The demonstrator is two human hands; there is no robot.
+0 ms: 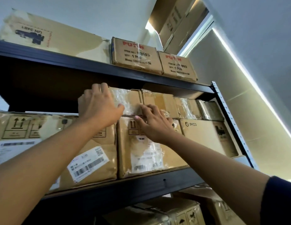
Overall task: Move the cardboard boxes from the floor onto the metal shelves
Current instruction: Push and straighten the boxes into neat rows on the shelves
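A small taped cardboard box [130,99] sits on top of larger boxes on the middle level of the dark metal shelf [141,184]. My left hand [97,106] covers the box's left front corner, its fingers reaching over the top edge and its thumb on the front face. My right hand [153,122] lies with spread fingers on the box's lower front edge and on the larger box [146,153] beneath it. Several similar small boxes [159,101] stand in a row to the right.
The top shelf [99,65] carries a wide box [49,38] and two boxes with red lettering [136,54]. A box marked PICO [205,135] stands at the right end by the perforated upright [230,120]. More boxes sit below [166,213].
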